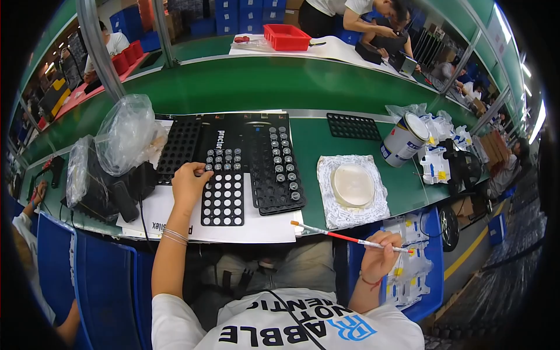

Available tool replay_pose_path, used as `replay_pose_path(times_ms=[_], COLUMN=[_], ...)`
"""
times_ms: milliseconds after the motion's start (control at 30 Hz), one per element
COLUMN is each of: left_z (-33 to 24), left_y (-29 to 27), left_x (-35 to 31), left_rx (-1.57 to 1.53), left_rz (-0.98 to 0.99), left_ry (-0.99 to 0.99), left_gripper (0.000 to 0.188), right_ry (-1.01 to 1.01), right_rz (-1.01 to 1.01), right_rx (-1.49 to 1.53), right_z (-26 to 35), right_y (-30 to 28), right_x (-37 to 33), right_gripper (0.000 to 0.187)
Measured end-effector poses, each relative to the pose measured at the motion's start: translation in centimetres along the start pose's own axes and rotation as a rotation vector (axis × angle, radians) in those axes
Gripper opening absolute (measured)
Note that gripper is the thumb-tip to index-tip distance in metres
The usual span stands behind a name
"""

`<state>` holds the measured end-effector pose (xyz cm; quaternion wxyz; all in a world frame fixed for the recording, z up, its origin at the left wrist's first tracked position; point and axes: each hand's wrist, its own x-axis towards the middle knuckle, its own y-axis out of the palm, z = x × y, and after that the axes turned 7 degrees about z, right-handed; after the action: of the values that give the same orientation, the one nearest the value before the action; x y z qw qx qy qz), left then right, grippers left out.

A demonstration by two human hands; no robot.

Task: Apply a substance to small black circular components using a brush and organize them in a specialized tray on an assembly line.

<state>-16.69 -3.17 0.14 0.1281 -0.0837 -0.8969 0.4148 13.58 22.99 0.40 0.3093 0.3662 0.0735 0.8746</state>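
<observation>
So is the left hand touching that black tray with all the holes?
Touching. In the head view the left hand rests on the upper left corner of the black tray, its fingers overlapping the edge with no gap showing.

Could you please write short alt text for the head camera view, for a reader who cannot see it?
Seen from above, a seated person rests the left hand on a black perforated tray on a green workbench, while the right hand holds a thin red-and-white brush. A white dish and a paint can stand nearby.
</observation>
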Motion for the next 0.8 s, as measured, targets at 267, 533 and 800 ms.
replay_pose_path(times_ms=[267,533,800], left_z=[-1.8,-10.9,-11.9], left_y=[-0.5,3.2,5.0], left_x=[-1.9,-5.7,-4.9], left_rx=[0.005,-0.092,-0.052], left_rz=[-0.181,0.057,0.043], left_ry=[0.175,0.458,0.413], left_gripper=[0.027,0.025,0.020], right_ry=[-0.012,-0.073,-0.185], right_rz=[-0.068,-0.276,-0.278], right_rx=[-0.028,-0.200,-0.618], right_z=[0.2,0.3,1.1], right_y=[-0.7,-2.1,-4.5], right_x=[0.1,1.4,1.5], right_gripper=[0.018,0.015,0.014])
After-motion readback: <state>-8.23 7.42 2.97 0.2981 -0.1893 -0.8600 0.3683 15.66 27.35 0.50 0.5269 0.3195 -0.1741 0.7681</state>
